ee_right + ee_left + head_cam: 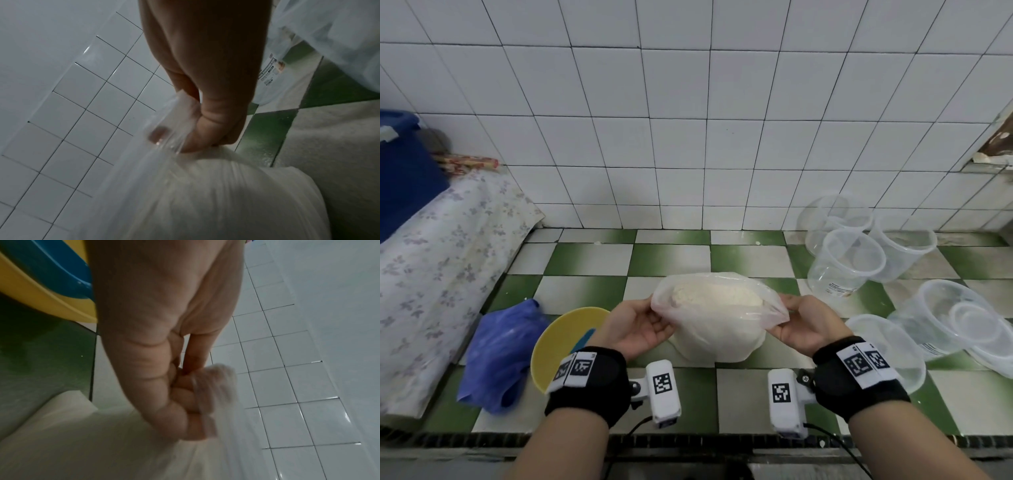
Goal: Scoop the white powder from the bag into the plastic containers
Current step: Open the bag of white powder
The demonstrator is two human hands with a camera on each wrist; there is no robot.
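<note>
A clear plastic bag (pixel 717 318) full of white powder (pixel 717 294) stands on the green-and-white tiled counter in the middle. My left hand (pixel 643 322) pinches the bag's left rim, fingers curled on the film (pixel 207 394). My right hand (pixel 796 320) pinches the right rim (pixel 174 129), so the mouth is spread wide between both hands. Several clear plastic containers (pixel 849 260) stand at the back right. A yellow bowl (pixel 565 342) with a blue scoop (pixel 583 339) in it sits left of the bag.
A blue plastic bag (pixel 500 356) lies at the left beside a floral cloth cover (pixel 438 274). More clear tubs and lids (pixel 969 325) lie at the right, one flat lid (pixel 887 349) close to my right wrist. The white tiled wall rises behind.
</note>
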